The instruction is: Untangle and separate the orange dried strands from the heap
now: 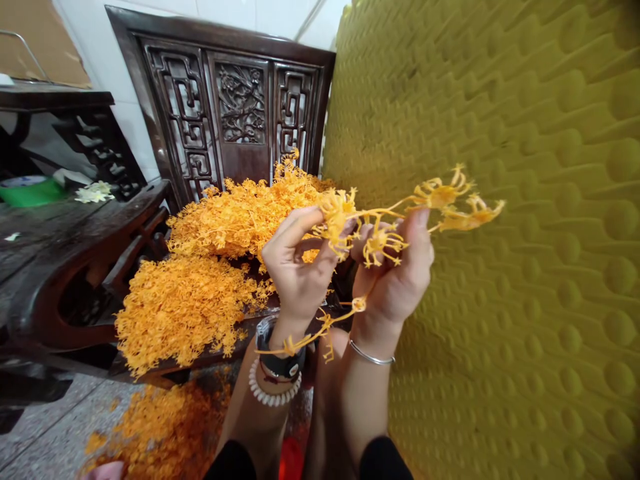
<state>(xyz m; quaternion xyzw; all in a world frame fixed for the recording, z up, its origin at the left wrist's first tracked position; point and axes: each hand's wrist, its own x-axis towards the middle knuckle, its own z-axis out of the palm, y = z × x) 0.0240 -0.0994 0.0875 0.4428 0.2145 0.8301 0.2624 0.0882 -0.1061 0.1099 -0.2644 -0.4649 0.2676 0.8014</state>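
Observation:
Between my two hands is a yellow artificial flower stem (435, 195) with star-like, spidery heads, held up in front of the camera. My left hand (300, 267) is closed, its thumb and fingers pinching one of the heads near the stem's left end. With thumb and fingers pressed together, my right hand (393, 280) grips the stem further right; its fingertips are partly covered by a drooping head. A second thin stem (327, 321) hangs below the right hand and crosses in front of my left wrist.
A large heap of similar orange-yellow pieces (185, 307) lies on a dark carved wooden chair (245, 157). More loose pieces (165, 427) are on the floor. A yellow textured foam mat (510, 280) stands upright close on the right. At left, a dark table (30, 247) bears a green bowl (33, 193).

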